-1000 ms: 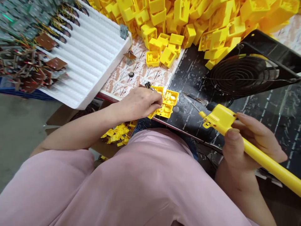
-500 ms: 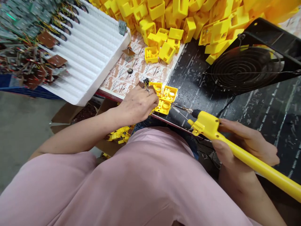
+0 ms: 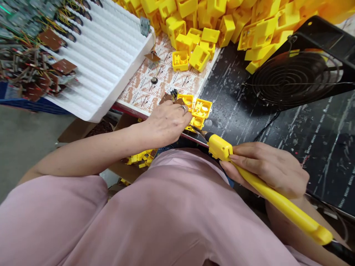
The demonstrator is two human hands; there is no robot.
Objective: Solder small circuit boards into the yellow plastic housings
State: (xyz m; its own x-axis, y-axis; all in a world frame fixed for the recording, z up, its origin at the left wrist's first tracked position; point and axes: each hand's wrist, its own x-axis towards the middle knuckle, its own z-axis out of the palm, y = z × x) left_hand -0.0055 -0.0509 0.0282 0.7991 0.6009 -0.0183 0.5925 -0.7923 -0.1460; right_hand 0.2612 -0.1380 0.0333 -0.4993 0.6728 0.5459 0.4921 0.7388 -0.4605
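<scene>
left hand palm down w/ fingers curled fwd, right hand in tight closed grip, fingers wrapped

Bright, even light seems to fall from overhead, leaving only soft shadows beneath the left hand. Pale glare streaks the black mat, and the white tray comes close to washing out. The yellow parts blur slightly at the top right corner, while wide-angle distortion stretches the frame's edges and swells the pink lap.

Open yellow plastic housings lie clustered, the tip of a yellow soldering iron just beside them.
</scene>
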